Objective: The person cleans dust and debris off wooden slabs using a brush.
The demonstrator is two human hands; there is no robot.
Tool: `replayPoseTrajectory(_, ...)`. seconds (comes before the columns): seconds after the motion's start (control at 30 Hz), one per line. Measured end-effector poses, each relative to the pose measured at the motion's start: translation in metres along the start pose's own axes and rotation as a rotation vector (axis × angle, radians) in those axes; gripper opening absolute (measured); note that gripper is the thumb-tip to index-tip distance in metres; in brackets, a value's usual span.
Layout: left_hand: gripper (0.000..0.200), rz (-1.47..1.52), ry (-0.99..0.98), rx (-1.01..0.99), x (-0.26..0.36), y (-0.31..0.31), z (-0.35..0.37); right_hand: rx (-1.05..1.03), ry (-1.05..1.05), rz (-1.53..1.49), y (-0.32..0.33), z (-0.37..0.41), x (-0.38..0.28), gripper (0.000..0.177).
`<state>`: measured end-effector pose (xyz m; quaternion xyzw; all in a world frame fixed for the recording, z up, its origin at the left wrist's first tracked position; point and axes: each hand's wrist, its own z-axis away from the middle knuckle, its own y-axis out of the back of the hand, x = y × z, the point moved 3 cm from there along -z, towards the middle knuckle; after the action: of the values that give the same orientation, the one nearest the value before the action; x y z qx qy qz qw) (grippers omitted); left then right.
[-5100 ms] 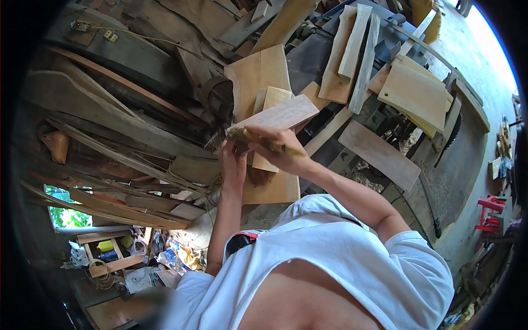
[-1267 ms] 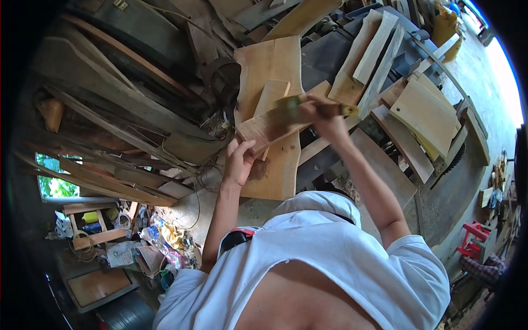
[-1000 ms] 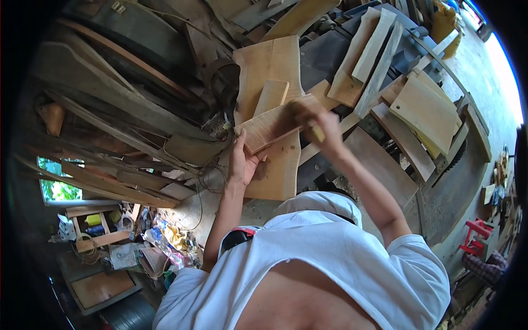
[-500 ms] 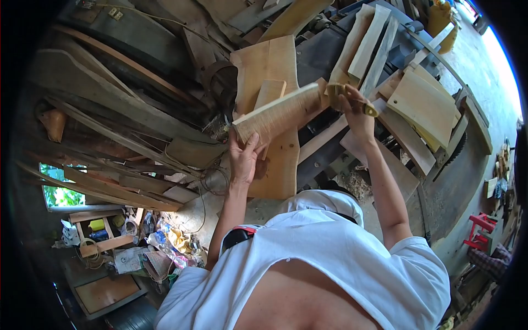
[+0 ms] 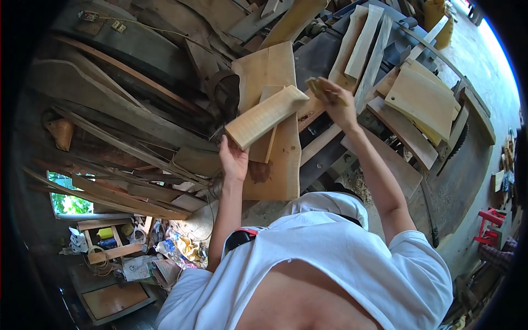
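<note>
My left hand (image 5: 235, 159) grips the lower left end of a short wooden board (image 5: 267, 116), which is tilted up to the right. My right hand (image 5: 337, 103) is closed around a small yellowish-brown object (image 5: 315, 88); its kind is hard to make out. That hand is just right of the board's far end, apart from it. Below the held board lies a wide, pale plank (image 5: 275, 179) with a dark knot and a wavy edge. A thinner wood piece (image 5: 269, 94) rests on the plank, partly hidden by the board.
Stacked boards (image 5: 421, 96) lie to the right, near a toothed saw blade (image 5: 455, 147). Long rough planks (image 5: 360, 47) lean at the back. Curved timber slabs (image 5: 99, 104) fill the left side. A red stool (image 5: 491, 224) stands at far right.
The held board has turned, showing its broad pale face. My right hand has moved left and slightly up with its object, and my left hand has shifted slightly left.
</note>
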<state>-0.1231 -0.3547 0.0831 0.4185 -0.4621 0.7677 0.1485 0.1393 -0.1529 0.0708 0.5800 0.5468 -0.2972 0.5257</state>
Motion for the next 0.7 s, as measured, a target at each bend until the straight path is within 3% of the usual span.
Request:
replayPoseTrajectory(0.03,0.045,0.137,0.123,0.03,-0.005,0.001,0.001,0.057,0.145,0.048,-0.009,0.002,-0.014,0.029)
replayPoseTrajectory(0.07,0.045,0.14,0.12,0.029,-0.008,0.002,0.002,-0.002,0.232,0.083,-0.02,0.01,-0.026,0.027)
replayPoseTrajectory(0.1,0.044,0.009,0.127,0.092,-0.013,0.002,0.005,-0.179,0.286,0.238,-0.044,0.018,-0.01,0.032)
replayPoseTrajectory(0.13,0.043,-0.121,0.133,0.155,-0.015,0.003,0.005,-0.18,0.37,0.367,-0.056,0.033,-0.042,0.038)
replayPoseTrajectory(0.2,0.039,-0.057,0.119,0.139,-0.015,0.002,0.008,-0.339,0.402,0.164,-0.072,0.056,-0.092,0.033)
replayPoseTrajectory(0.27,0.034,0.007,0.041,0.033,-0.016,0.0,0.005,-0.421,0.428,-0.06,-0.075,0.073,-0.13,0.04)
replayPoseTrajectory(0.33,0.034,-0.027,0.021,0.051,-0.014,-0.008,0.007,-0.455,0.311,-0.223,-0.073,0.075,-0.14,0.038)
replayPoseTrajectory(0.4,0.033,-0.112,-0.012,0.078,-0.011,-0.012,0.011,-0.471,-0.102,-0.685,-0.076,0.059,-0.1,0.033)
replayPoseTrajectory(0.47,0.034,-0.129,-0.016,0.102,-0.011,-0.008,0.01,-0.398,-0.151,-0.508,-0.062,0.026,-0.041,0.031)
replayPoseTrajectory(0.53,0.035,-0.15,-0.015,0.114,-0.013,-0.006,0.01,-0.118,-0.087,-0.275,-0.045,-0.004,0.013,0.03)
replayPoseTrajectory(0.6,0.035,-0.226,-0.059,0.09,-0.011,-0.006,0.01,-0.043,-0.104,-0.192,-0.045,-0.016,0.035,0.029)
replayPoseTrajectory(0.63,0.035,-0.232,-0.057,0.085,-0.011,-0.003,0.008,0.033,-0.131,-0.111,-0.038,-0.017,0.012,0.028)
replayPoseTrajectory(0.67,0.035,-0.257,-0.035,0.091,-0.011,0.001,0.006,-0.068,0.043,0.104,-0.036,-0.007,-0.017,0.031)
replayPoseTrajectory(0.7,0.035,-0.282,-0.011,0.095,-0.011,0.003,0.004,-0.043,0.198,-0.038,-0.05,0.009,-0.019,0.035)
